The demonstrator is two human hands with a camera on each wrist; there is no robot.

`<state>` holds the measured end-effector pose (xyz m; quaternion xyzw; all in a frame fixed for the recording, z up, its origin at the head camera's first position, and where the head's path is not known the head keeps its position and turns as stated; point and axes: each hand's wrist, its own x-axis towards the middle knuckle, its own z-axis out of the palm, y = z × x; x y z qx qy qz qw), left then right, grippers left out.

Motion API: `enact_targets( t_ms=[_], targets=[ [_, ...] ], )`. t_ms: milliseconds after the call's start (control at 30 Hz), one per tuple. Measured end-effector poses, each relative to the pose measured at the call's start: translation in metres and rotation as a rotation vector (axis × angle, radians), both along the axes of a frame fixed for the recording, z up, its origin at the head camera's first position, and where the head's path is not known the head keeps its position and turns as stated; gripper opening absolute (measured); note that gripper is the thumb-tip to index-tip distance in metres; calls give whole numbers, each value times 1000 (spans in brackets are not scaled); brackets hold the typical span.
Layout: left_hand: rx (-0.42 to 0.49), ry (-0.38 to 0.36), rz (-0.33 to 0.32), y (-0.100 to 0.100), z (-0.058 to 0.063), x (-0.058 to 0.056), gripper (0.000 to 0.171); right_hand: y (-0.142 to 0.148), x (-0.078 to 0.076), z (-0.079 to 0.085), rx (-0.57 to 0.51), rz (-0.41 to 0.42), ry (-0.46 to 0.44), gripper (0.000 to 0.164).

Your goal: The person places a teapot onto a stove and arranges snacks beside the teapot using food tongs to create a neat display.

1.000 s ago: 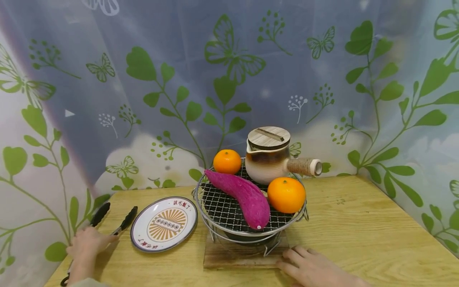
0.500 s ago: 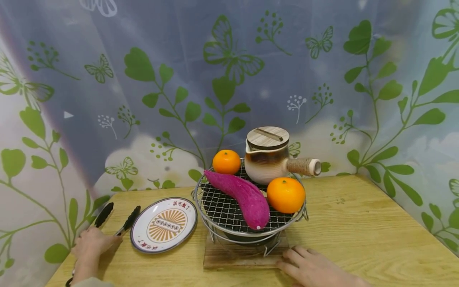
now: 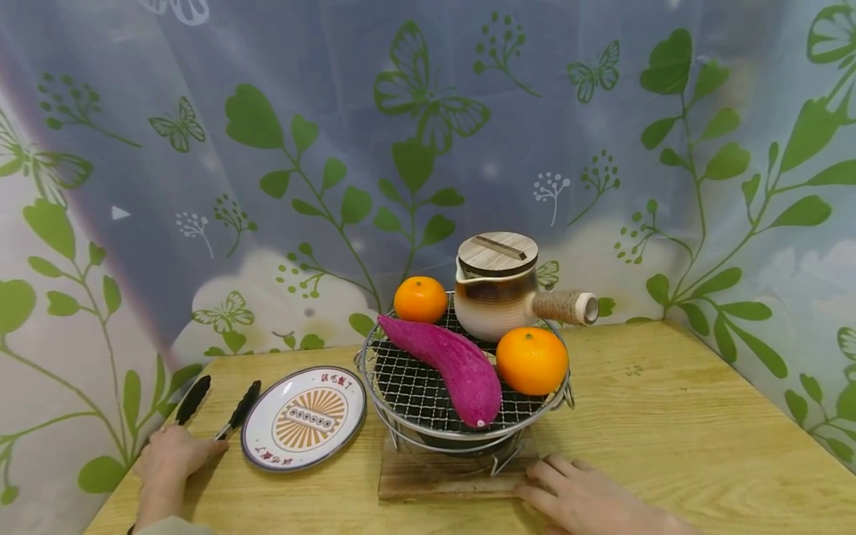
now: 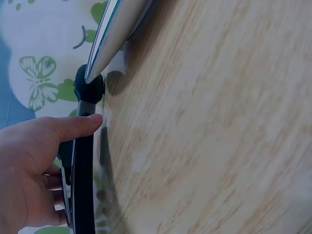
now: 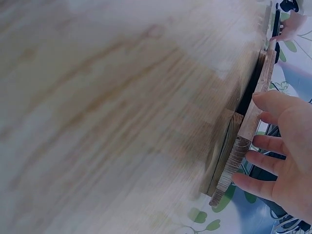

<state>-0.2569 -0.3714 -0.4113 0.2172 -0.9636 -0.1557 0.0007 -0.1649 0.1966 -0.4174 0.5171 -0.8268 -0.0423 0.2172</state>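
Note:
At the table's left side my left hand grips a pair of black-tipped tongs. In the left wrist view, the thumb lies over one arm of the tongs and the other fingers are behind. The tongs' tips are spread apart. My right hand rests at the front right corner of a wooden board, its fingers extended and touching the edge. On that board stands a round wire grill. A purple sweet potato, two oranges and a lidded teapot sit on the grill.
A patterned white plate lies between the tongs and the grill. The teapot's rope-wrapped handle sticks out to the right past the grill's rim. A printed curtain hangs behind the wooden table.
My left hand has shifted slightly right with the tongs, whose tips now lie closer to the plate. The head view has tilted a little. My right hand stays at the board.

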Motion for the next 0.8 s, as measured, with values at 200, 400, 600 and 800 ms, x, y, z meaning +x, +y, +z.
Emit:
enact_targets(
  t_ms=[200, 400, 600, 800],
  targets=[
    [-7, 15, -46, -3, -4, 3, 95, -1, 1, -1, -10, -7, -24, 47],
    [-9, 11, -41, -6, -4, 7, 94, -2, 1, -2, -14, 8, -22, 44],
    [51, -12, -89, -8, -2, 13, 106, -2, -1, -2, -17, 25, -1, 45],
    [53, -8, -154, -8, 5, 14, 112, -1, -3, -1, -20, 36, -23, 48]
  ],
)
